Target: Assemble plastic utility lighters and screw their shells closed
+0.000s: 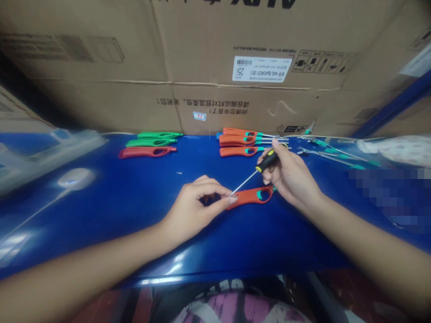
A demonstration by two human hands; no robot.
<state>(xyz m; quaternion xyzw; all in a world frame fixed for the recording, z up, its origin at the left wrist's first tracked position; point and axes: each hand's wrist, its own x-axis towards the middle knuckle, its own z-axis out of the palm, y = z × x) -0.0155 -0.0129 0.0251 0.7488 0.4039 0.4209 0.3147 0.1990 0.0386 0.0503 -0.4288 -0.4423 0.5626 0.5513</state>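
Note:
An orange lighter body [251, 196] with a teal trigger lies on the blue table [134, 197] in front of me. My left hand [195, 208] pinches its left end, fingers curled. My right hand [291, 177] grips a screwdriver [259, 169] with a black and yellow handle. The thin metal shaft slants down to the left, and its tip meets the lighter's end by my left fingertips.
Three orange lighters [240, 141] lie behind my right hand. Two green lighters [153, 139] and a red one [146, 152] lie at back left. Thin metal rods with teal parts [333, 152] lie at back right. A cardboard box wall [215, 67] stands behind. A white device [72, 178] sits left.

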